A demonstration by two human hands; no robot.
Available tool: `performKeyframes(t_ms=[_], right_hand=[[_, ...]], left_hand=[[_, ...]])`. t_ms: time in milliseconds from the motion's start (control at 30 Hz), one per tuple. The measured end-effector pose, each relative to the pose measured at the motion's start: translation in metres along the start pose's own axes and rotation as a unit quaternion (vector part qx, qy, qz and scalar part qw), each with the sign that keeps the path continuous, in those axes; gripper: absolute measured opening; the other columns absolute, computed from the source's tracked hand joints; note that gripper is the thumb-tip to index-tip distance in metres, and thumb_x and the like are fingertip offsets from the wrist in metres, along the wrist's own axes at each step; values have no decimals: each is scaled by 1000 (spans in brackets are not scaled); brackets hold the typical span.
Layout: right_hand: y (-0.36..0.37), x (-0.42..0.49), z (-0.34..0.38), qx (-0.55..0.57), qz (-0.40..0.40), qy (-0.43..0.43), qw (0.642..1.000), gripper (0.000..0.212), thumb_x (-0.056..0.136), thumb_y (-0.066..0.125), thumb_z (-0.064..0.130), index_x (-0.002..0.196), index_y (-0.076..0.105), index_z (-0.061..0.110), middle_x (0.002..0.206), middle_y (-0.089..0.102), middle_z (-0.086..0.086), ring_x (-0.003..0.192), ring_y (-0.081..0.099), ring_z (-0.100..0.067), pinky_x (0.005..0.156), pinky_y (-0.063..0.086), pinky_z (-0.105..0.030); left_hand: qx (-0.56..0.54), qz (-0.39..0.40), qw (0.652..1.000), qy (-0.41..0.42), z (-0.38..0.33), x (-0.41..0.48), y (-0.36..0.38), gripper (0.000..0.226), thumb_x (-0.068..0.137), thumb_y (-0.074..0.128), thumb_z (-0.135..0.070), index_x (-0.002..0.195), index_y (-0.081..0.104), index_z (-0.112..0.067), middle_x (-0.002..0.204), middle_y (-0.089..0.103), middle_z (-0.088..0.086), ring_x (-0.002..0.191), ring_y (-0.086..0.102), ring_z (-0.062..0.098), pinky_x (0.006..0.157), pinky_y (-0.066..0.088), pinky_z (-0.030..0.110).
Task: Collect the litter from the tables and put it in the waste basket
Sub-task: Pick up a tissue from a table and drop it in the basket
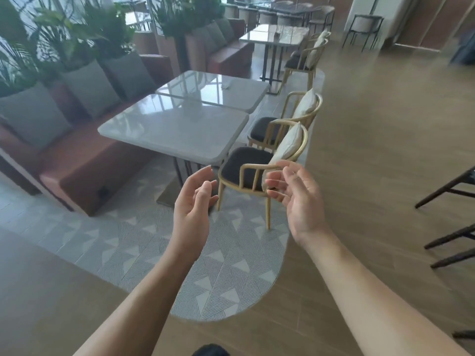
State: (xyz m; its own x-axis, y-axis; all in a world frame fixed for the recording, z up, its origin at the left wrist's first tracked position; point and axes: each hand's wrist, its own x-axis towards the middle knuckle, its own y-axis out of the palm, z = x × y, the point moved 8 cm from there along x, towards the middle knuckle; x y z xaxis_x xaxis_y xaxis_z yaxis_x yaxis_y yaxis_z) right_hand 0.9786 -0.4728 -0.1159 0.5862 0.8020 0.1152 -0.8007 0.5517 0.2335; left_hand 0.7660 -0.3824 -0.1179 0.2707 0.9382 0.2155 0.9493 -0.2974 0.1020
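Loosely spread and empty, my left hand (192, 204) and right hand (295, 199) hover before the nearest table (174, 129); a small scrap (226, 86) (too blurred to identify) lies on the adjoining table (195, 82) beyond it.

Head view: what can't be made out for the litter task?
- Small pale item on the second table: too small and blurred to identify.
- Dark object at the bottom edge: cut off by the frame.
- Dark speck on the far table: too small, blurred.
- Waste basket: nowhere in this view.
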Motion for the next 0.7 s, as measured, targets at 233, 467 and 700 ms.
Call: performKeyframes(t_ms=[233,467,700], right_hand=[[-51,126,-10,-15,-51,-9,999,28,88,66,54,108,77,37,104,75,-5,102,70,-22,87,55,-41],[-89,268,-16,-15,-113,-23,993,30,88,66,51,110,77,34,105,72,-10,102,67,-25,91,53,-47],[-136,377,0,-29,-168,-37,985,24,86,66,53,103,78,40,99,75,-1,99,69,-20,87,55,-40]], left_hand=[[-19,59,998,-6,48,123,89,29,104,50,-33,127,68,-34,129,70,-21,122,69,8,96,60,31],[-40,128,991,-13,92,272,180,31,103,51,-34,129,67,-31,129,71,-17,127,67,14,100,58,35],[-33,187,982,5,108,383,277,28,110,50,-29,130,68,-28,127,72,-17,122,69,12,93,59,30]])
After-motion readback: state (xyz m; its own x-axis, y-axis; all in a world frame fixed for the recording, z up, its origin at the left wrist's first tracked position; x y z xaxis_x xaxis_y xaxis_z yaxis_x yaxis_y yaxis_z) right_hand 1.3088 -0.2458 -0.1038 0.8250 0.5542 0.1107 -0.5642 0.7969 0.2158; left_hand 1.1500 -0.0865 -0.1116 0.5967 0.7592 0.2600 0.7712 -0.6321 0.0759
